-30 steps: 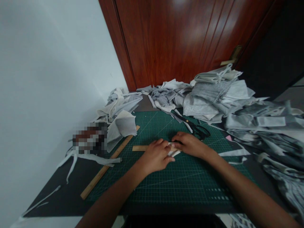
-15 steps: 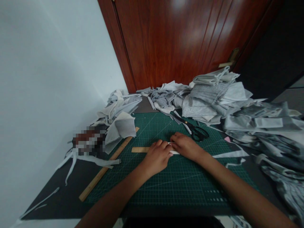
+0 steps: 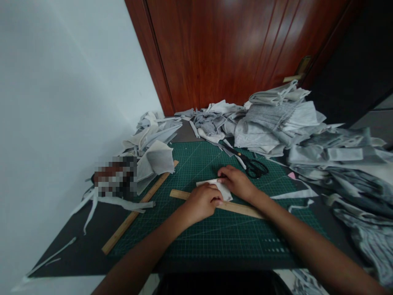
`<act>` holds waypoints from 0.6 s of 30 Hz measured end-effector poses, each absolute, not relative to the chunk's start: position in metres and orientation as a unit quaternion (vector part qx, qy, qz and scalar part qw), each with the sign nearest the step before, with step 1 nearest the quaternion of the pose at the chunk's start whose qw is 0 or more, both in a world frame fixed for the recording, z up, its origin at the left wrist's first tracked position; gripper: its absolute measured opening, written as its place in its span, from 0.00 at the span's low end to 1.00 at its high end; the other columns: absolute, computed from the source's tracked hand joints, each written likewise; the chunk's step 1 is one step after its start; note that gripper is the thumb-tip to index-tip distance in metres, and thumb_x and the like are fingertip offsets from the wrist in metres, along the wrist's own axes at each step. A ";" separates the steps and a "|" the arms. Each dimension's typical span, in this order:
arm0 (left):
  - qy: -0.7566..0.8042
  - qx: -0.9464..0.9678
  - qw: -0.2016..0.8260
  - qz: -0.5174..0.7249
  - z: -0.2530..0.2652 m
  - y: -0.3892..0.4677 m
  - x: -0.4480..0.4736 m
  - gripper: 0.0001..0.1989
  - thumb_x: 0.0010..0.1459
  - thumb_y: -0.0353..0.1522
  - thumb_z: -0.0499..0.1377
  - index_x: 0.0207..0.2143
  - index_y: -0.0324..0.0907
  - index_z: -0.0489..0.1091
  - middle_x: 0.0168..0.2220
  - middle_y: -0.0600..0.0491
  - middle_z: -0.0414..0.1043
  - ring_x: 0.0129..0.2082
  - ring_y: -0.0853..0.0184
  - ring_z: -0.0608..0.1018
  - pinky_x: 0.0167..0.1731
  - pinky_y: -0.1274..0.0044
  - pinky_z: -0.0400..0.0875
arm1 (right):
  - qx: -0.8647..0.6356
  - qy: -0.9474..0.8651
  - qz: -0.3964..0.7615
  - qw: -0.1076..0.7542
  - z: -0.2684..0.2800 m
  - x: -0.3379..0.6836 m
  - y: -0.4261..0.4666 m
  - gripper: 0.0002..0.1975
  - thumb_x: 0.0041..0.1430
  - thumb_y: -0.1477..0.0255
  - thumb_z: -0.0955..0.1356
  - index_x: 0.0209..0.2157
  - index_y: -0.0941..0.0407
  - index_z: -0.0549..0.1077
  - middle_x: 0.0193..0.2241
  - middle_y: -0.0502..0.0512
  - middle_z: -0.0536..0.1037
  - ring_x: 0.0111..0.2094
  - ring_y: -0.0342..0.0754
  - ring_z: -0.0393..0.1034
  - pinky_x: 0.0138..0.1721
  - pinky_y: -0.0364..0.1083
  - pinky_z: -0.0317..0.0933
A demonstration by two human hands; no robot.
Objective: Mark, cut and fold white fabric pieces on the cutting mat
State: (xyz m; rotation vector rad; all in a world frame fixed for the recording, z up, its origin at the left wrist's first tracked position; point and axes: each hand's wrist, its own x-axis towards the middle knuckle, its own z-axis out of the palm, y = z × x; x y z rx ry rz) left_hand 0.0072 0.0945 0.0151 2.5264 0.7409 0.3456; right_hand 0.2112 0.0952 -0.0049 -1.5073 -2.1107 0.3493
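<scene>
A small, folded-looking piece of white fabric (image 3: pixel 225 191) lies on the green cutting mat (image 3: pixel 215 242), partly covered by my hands. My left hand (image 3: pixel 204 203) has curled fingers over the fabric's lower left part, right at a wooden ruler (image 3: pixel 241 208) that runs along the fabric's near edge. With closed fingers, my right hand (image 3: pixel 238 183) grips the fabric at its upper right edge. Black-handled scissors (image 3: pixel 252 164) rest on the mat beyond my right hand.
A second wooden ruler (image 3: pixel 132 221) lies diagonally at the left, partly under grey-white fabric (image 3: pixel 156 159). Heaped grey fabric (image 3: pixel 273 123) stands at the back right. Thin fabric strips (image 3: pixel 294 194) lie on the right. A white wall (image 3: pixel 76 102) borders the left side.
More of the white fabric shows between my hands, spread flatter. The ruler has tilted, its right part now nearer me and in view. My right hand has shifted slightly away from my left.
</scene>
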 end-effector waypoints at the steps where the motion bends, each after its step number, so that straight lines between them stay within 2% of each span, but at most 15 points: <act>1: 0.279 0.925 0.228 0.118 0.017 0.092 0.007 0.04 0.62 0.27 0.62 0.37 0.43 0.77 0.41 0.53 0.78 0.44 0.63 0.78 0.47 0.73 0.69 | -0.541 -0.786 0.138 0.265 -0.005 0.213 0.096 0.06 0.65 0.77 0.68 0.42 0.56 0.75 0.36 0.55 0.74 0.38 0.49 0.71 0.41 0.46 0.63; 4: 0.321 0.929 0.161 0.086 0.022 0.086 0.007 0.06 0.64 0.30 0.61 0.43 0.41 0.75 0.44 0.48 0.77 0.47 0.58 0.77 0.47 0.69 0.70 | -0.488 -0.813 0.155 0.276 -0.003 0.218 0.097 0.10 0.63 0.82 0.67 0.40 0.54 0.76 0.39 0.55 0.74 0.43 0.49 0.70 0.46 0.46 0.63; 6: 0.334 0.931 0.135 0.061 0.025 0.084 0.008 0.05 0.64 0.32 0.61 0.42 0.41 0.73 0.44 0.47 0.77 0.47 0.57 0.77 0.46 0.68 0.71 | -0.451 -0.832 0.156 0.282 -0.001 0.219 0.096 0.12 0.63 0.84 0.65 0.40 0.55 0.77 0.39 0.56 0.75 0.45 0.50 0.70 0.48 0.48 0.63; 10: 0.305 0.945 0.108 0.051 0.026 0.089 0.007 0.03 0.66 0.32 0.60 0.38 0.42 0.72 0.41 0.50 0.76 0.46 0.59 0.76 0.47 0.69 0.70 | -0.471 -0.834 0.132 0.254 0.003 0.217 0.091 0.14 0.65 0.80 0.65 0.51 0.57 0.75 0.42 0.59 0.76 0.44 0.51 0.71 0.47 0.48 0.63; 13: 0.235 0.967 0.077 0.066 0.024 0.095 0.005 0.12 0.64 0.42 0.63 0.38 0.42 0.71 0.42 0.50 0.74 0.47 0.58 0.74 0.49 0.67 0.69 | -0.528 -0.817 0.099 0.209 0.009 0.212 0.088 0.09 0.68 0.76 0.65 0.43 0.56 0.77 0.37 0.56 0.77 0.39 0.50 0.72 0.43 0.47 0.62; 15: 0.192 0.977 0.059 0.076 0.022 0.099 0.003 0.18 0.60 0.48 0.64 0.38 0.42 0.71 0.42 0.51 0.73 0.47 0.58 0.73 0.50 0.67 0.68 | -0.550 -0.806 0.078 0.204 0.015 0.211 0.088 0.10 0.68 0.75 0.63 0.39 0.57 0.77 0.36 0.58 0.76 0.38 0.52 0.71 0.42 0.48 0.61; 18: 0.179 0.980 0.024 0.078 0.017 0.103 0.004 0.16 0.63 0.46 0.63 0.37 0.42 0.70 0.40 0.51 0.72 0.44 0.59 0.73 0.47 0.68 0.68 | -0.598 -0.768 0.026 0.229 0.027 0.229 0.091 0.12 0.67 0.77 0.61 0.41 0.59 0.76 0.38 0.63 0.76 0.39 0.56 0.69 0.42 0.51 0.59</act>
